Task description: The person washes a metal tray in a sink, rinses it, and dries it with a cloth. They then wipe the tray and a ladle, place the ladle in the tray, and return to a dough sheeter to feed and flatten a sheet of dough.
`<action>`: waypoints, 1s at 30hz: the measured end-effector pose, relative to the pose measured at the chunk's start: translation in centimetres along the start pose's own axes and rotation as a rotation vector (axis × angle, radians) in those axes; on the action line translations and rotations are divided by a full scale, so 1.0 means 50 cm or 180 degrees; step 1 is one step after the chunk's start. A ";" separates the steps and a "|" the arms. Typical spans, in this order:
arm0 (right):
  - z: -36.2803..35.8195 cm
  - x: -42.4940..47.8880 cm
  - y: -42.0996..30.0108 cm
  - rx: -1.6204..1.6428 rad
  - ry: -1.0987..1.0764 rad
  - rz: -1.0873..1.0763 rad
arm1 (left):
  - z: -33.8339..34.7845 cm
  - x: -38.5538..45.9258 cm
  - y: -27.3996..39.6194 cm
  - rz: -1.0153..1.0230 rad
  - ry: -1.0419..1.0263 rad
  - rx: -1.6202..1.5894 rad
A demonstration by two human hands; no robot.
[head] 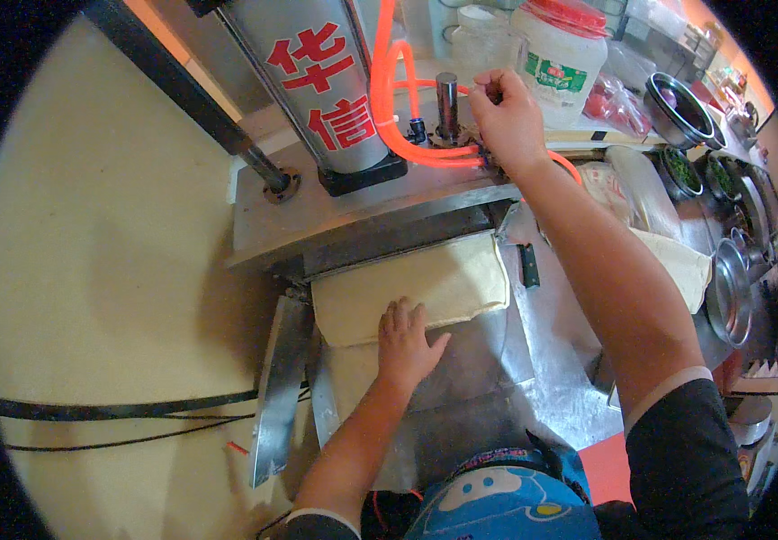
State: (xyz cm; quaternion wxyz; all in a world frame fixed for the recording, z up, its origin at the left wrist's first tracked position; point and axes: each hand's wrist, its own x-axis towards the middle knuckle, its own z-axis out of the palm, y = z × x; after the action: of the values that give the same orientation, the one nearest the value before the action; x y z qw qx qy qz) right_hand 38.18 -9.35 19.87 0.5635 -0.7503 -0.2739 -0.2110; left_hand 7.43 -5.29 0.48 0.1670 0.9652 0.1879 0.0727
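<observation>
My left hand [405, 344] rests its spread fingertips on the near edge of a pale, flat, rectangular slab [422, 287]. The picture does not settle whether this slab is food or folded cloth. It lies on a metal surface [470, 364], with its far edge under the front of a press plate [362, 229]. Higher up, my right hand [507, 118] is raised with curled fingers beside a short steel post [447, 101] and orange air hoses [389, 128]. Whether those fingers grip anything cannot be made out. Behind the plate stands a metal pneumatic cylinder [314, 88] bearing red writing.
A dark-handled knife [528, 264] lies right of the slab. Beyond my right arm are a folded white cloth [672, 263], a steel basin [729, 293] and bowls of chopped greens [681, 172]. A red-lidded plastic jar [559, 64] stands behind. A slanted metal panel [281, 391] borders the left.
</observation>
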 end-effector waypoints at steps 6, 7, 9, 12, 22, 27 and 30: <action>-0.003 0.001 -0.006 0.0089 -0.0062 -0.0012 | 0.001 0.050 -0.002 0.0314 0.0193 0.0161; -0.003 0.001 -0.006 0.0104 -0.0087 0.0046 | 0.004 0.056 -0.003 0.0301 0.0164 0.0114; -0.003 0.000 -0.006 0.0127 -0.0152 0.0138 | 0.008 0.066 -0.007 0.0336 0.0164 0.0077; -0.001 0.000 -0.009 0.0052 -0.0135 0.0182 | 0.016 0.073 -0.010 0.0166 -0.0024 0.0140; -0.003 -0.002 -0.008 0.0191 -0.0301 0.0296 | 0.022 0.058 -0.008 0.0135 0.0017 0.0092; -0.030 0.019 -0.013 0.0755 -0.0342 0.0927 | 0.002 0.029 -0.037 0.0013 0.0486 -0.1062; -0.098 0.021 -0.019 0.1837 0.0214 0.1245 | -0.015 -0.067 -0.078 -0.0509 0.1221 -0.1375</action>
State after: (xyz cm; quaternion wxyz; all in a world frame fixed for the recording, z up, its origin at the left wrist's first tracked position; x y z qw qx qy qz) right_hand 38.30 -13.69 22.59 0.7908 -0.5910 -0.1547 -0.0376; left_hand 2.88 -2.96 -0.45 0.3351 0.8581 0.2717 0.2786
